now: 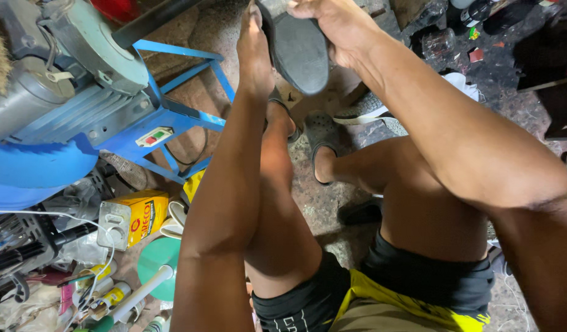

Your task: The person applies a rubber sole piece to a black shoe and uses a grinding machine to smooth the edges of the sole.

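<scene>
A dark shoe with a black rubber sole [297, 48] is held up in front of me at the top of the view, sole facing the camera. My left hand [254, 52] lies flat along its left edge, fingers pointing up. My right hand [332, 27] grips it from the right and top. Both forearms reach up from the bottom of the frame. Below them are my bare knees and my feet in dark clogs [321, 136] on the stone floor.
A blue-framed grinding machine [80, 92] with a grey motor stands at the left. Under it lie a yellow box [139, 212], a green disc [157, 258], tubes and cables. A grey-white sneaker [366, 109] and bottles [440, 43] sit on the floor further out.
</scene>
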